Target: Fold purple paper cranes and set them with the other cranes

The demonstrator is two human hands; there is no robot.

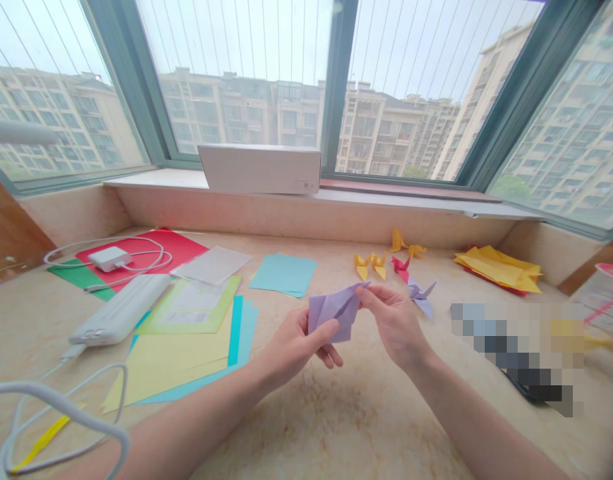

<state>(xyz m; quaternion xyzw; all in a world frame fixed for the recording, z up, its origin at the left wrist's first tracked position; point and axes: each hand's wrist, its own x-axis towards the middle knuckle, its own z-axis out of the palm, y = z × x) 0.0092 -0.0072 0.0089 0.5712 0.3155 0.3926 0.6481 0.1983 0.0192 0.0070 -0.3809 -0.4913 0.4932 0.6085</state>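
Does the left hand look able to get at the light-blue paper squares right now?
Probably yes: the light-blue squares lie just beyond the left hand with nothing visible between, though its grip on the purple paper occupies it.

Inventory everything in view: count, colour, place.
Folded paper: 1, purple, centre
Origami birds: about six, yellow, red, purple, right-centre
Square sheets: stack, blue, centre-left
Paper pile: several, yellow, red, right
Loose sheets: several, multicoloured, left
Plastic sleeve: 1, clear, left
Packet: 1, lime, left
Power bank: 1, white, left
Charger: 1, white, left
Cables: several, white, left
Strip: 1, yellow, front left
Box: 1, white, windowsill
Container: 1, translucent, right
Pixelated item: unclear, dark, right
Tabletop: 1, beige, below
Windows: several, green-framed, back
Buildings: several, beige, outside
Left hand, right hand: 2, bare, centre
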